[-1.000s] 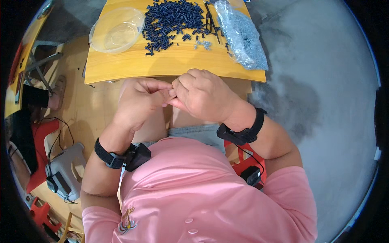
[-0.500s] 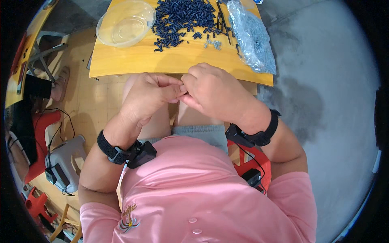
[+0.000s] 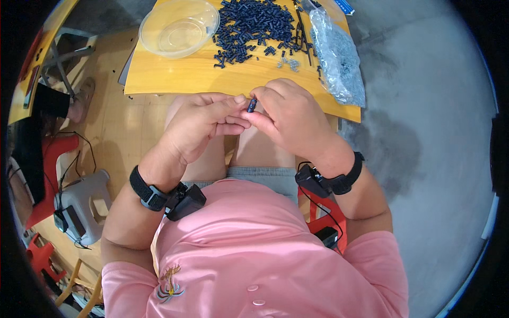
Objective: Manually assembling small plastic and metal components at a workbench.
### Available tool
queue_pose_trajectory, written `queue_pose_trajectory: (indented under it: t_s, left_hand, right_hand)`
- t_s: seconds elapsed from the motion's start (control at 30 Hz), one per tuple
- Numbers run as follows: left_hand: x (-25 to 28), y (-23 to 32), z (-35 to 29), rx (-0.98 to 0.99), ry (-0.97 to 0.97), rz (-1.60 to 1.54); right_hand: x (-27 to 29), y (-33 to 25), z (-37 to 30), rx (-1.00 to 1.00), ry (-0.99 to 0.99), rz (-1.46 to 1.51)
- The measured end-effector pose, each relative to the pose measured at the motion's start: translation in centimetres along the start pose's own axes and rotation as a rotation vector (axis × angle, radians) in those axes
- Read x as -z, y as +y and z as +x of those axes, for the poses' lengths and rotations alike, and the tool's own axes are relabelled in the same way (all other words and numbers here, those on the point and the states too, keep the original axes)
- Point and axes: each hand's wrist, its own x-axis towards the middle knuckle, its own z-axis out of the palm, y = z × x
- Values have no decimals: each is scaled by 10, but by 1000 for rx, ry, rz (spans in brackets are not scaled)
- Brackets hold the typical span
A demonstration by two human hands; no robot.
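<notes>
Just in front of the table's near edge, my right hand (image 3: 294, 114) pinches a small dark blue-black cylindrical piece (image 3: 252, 105) between thumb and forefinger. The piece stands nearly upright, with lighter marks on its side. My left hand (image 3: 204, 119) is close beside it, its thumb raised and its other fingers stretched toward the piece. Nothing shows in the left hand; whether its fingertips touch the piece is unclear. Beyond my hands, a heap of similar dark pieces (image 3: 254, 26) covers the far middle of the yellow table (image 3: 175, 79).
A clear round plastic bowl (image 3: 180, 50) stands left of the heap. Small grey pieces (image 3: 290, 64) lie nearer me. To the right are a thin black tool (image 3: 305, 40) and a clear bag (image 3: 339, 63) of greyish pieces. Another person's foot (image 3: 83, 100) is at left.
My fingertips were pressed together, hiding whatever lay between them; now the hands have parted slightly and the dark piece shows in my right hand. The view has shifted a little.
</notes>
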Motion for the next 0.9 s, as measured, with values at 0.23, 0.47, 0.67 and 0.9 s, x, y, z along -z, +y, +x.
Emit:
queue_pose_trajectory:
  t_s: [0.23, 0.47, 0.67, 0.9]
  left_hand:
    - [-11, 1, -2, -115, 55, 170]
    - [-19, 8, -9, -121, 133, 328]
    - [-27, 7, -17, -194, 214, 562]
    - [-32, 12, -26, -271, 200, 632]
  right_hand:
    - [2, -3, 3, 11, -7, -34]
    - [3, -9, 2, 67, 5, -104]
    - [5, -15, 1, 96, -11, -117]
    - [6, -21, -3, 93, 31, -104]
